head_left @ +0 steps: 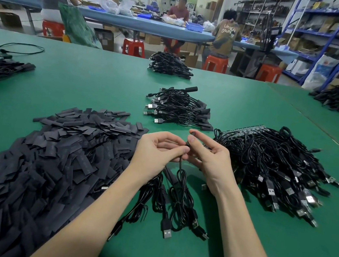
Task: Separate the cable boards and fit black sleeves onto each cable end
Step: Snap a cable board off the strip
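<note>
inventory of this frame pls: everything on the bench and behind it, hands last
sleeve pile: one heap, black, bench left
sleeved cable pile: one, black, centre
cable pile on board: one, black, right
far cable piles: several, black, bench edges
loose cables: few, black, under hands
table: green
stools: several, red, behind
workers: several, far bench
left hand: pinches held cable
right hand: fingers grip sleeve end
</note>
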### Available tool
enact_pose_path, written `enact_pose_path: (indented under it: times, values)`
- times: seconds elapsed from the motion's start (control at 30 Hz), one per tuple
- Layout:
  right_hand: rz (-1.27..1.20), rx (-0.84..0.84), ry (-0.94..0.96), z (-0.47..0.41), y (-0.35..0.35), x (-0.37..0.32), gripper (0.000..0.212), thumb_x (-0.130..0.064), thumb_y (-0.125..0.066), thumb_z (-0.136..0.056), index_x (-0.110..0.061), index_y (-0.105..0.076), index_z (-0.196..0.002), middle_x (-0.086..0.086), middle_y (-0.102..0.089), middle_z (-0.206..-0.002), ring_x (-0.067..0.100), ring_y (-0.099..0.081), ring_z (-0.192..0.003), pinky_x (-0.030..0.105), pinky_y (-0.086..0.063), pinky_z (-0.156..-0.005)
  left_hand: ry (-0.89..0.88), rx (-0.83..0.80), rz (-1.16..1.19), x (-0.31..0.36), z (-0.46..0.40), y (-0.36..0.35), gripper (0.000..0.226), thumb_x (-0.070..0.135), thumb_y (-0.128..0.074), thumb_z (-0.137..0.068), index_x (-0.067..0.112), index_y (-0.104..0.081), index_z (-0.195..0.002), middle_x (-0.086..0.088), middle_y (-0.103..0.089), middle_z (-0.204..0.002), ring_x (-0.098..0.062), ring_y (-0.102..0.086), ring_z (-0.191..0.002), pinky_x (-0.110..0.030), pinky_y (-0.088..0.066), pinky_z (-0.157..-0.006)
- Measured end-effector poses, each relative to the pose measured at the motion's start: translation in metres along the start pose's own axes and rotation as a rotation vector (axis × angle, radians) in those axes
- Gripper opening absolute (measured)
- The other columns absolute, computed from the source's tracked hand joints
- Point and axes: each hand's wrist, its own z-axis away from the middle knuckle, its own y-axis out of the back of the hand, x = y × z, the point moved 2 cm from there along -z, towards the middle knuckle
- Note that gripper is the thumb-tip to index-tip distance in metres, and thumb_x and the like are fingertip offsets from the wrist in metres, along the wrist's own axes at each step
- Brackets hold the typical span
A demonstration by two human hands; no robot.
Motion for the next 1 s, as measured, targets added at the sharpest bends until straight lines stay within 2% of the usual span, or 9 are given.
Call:
enact_pose_path:
  times: [0.17,0.27,0.47,0.77,0.93,1.0]
  values:
    - [-0.045,-0.017,-0.004,-0.0012,0.0001,-0.0024,0.033,-0.02,-0.08,-0.083,-0.023,-0.076,-0.115,0.011,-0.076,-0.094,0.018,-0.07,-0.072,0.026,-0.059,-0.07,-0.023,-0.027,0.01,0.0016,0.0,-0.0007,0.016,0.002,-0.083,-0.08,0.013,-0.079,-0.092,-0.016,-0.077,-0.081,-0.026,-0.077,-0.077,-0.025,-0.06,-0.071]
    - [-0.106,-0.043,-0.042,-0.0019,0.0002,-0.0031,0.037,-0.024,-0.082,-0.075,-0.02,-0.077,-0.111,0.014,-0.077,-0.101,0.019,-0.071,-0.077,0.026,-0.059,-0.069,-0.047,-0.051,0.007,0.0019,0.0006,-0.0011,0.016,0.001,-0.082,-0.08,0.006,-0.078,-0.095,-0.016,-0.077,-0.081,-0.025,-0.076,-0.075,-0.024,-0.059,-0.07]
    - [-0.148,-0.028,-0.06,-0.0005,-0.0008,-0.0001,0.039,-0.02,-0.083,-0.071,-0.015,-0.076,-0.109,0.015,-0.077,-0.092,0.019,-0.072,-0.069,0.026,-0.06,-0.065,-0.043,-0.034,0.01,-0.0003,0.0009,-0.0009,0.016,0.003,-0.084,-0.079,0.012,-0.078,-0.091,-0.015,-0.077,-0.078,-0.022,-0.076,-0.071,-0.023,-0.059,-0.067]
    - [-0.127,-0.009,-0.016,0.0,-0.0026,0.0008,0.042,-0.024,-0.085,-0.071,-0.02,-0.077,-0.113,0.014,-0.077,-0.091,0.018,-0.069,-0.065,0.025,-0.059,-0.065,-0.028,-0.032,0.019,-0.001,-0.0004,-0.0007,0.016,0.005,-0.084,-0.08,0.016,-0.079,-0.089,-0.016,-0.077,-0.078,-0.022,-0.076,-0.071,-0.023,-0.059,-0.067]
    - [-0.183,-0.01,-0.001,0.0007,-0.0044,0.0002,0.028,-0.023,-0.081,-0.077,-0.019,-0.08,-0.104,0.011,-0.076,-0.093,0.016,-0.07,-0.066,0.024,-0.058,-0.062,-0.025,-0.052,0.059,-0.0008,-0.0007,0.0013,0.014,0.008,-0.083,-0.081,0.015,-0.079,-0.092,-0.019,-0.077,-0.082,-0.025,-0.077,-0.075,-0.024,-0.06,-0.069]
    - [-0.186,-0.005,-0.002,0.0019,-0.0056,0.0009,0.029,-0.022,-0.08,-0.077,-0.017,-0.079,-0.106,0.009,-0.076,-0.089,0.015,-0.069,-0.067,0.023,-0.058,-0.062,-0.021,-0.062,0.071,-0.0013,-0.0002,0.0018,0.014,0.009,-0.083,-0.081,0.016,-0.078,-0.091,-0.019,-0.077,-0.081,-0.024,-0.076,-0.074,-0.023,-0.059,-0.07]
